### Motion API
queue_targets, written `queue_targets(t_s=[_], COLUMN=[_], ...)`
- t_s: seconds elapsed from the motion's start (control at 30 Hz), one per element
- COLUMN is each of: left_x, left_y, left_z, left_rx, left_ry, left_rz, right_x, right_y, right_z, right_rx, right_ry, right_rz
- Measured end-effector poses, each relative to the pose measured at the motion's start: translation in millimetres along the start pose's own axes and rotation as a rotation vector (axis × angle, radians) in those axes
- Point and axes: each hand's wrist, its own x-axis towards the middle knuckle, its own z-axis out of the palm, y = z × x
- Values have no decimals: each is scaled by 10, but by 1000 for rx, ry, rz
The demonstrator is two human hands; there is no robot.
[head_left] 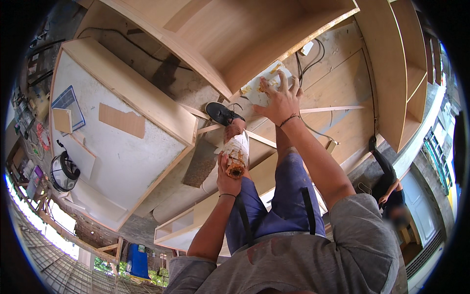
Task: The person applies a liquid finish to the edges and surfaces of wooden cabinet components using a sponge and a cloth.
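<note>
The fingers (282, 77) of the right hand (283, 101) stand spread apart in the head view, the only view we have; we see nothing clamped between them. They hang over or rest on a white slab (253, 90) with orange-brown stains, just at the lower edge of the pale wooden cabinet (240, 41). The hand hides much of that slab, so we cannot tell whether the fingertips touch it, nor fairly name its long axis.

The left hand (229, 177) is nearer to the body, its fingers curled around a white roll (238, 148) with a rust-coloured, hollow-looking end. We see the roll's long axis run from near to far, the stained end toward us and the other end by the lower leg and the dark shoe (220, 114).

The relation we would watch is this: from the right fingers, the slab lies directly below and a little to the left, while the roll lies to the left and nearer. The right hand is the closer one to the slab; the left has the roll.

Left of both hands we see a broad white-topped piece (142, 164) with a brown sheet (122, 120) on it. At the far right, beside another cabinet (384, 63), there is a co-worker (384, 171) in dark clothing.
</note>
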Motion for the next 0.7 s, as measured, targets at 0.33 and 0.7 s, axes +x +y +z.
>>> queue_targets(t_s=[0.33,0.7], left_x=[-24,-24], left_y=[5,-12], left_z=[-17,-2], left_rx=[-11,-23], left_ry=[19,44], left_rz=[-7,9], right_x=[-113,-218], right_y=[-15,6], right_z=[-77,24], right_rx=[-3,-77], right_ry=[-49,-116], right_rz=[5,43])
